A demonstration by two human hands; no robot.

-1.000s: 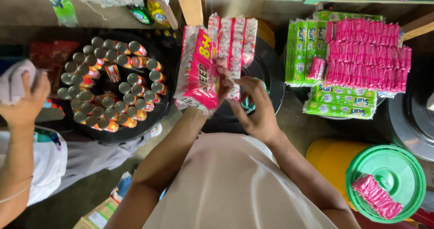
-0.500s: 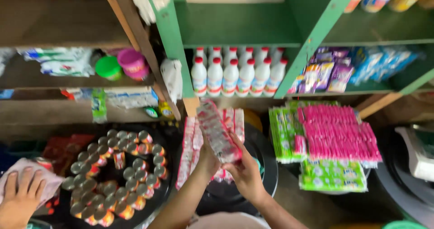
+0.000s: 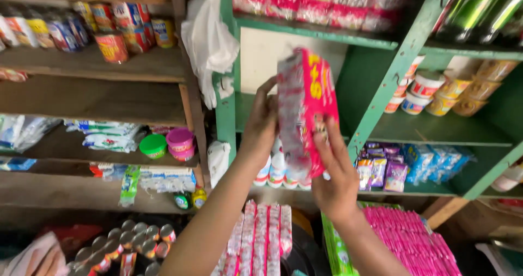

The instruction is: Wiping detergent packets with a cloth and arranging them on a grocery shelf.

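Far left, tins (image 3: 117, 28) line the wooden shelf (image 3: 92, 66), with green and pink tubs (image 3: 168, 143) below. A white bag (image 3: 210, 39) hangs on the green post. Centre: left hand (image 3: 261, 121) and right hand (image 3: 336, 172) both clamp the pink sachet pack (image 3: 308, 110), raised upright between them before the green shelf (image 3: 403, 126). Cups (image 3: 452, 91) stand right.

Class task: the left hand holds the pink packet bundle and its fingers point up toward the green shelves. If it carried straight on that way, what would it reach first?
Probably the green shelf carrying the red packs, straight above the left hand and its bundle; depth is unclear.
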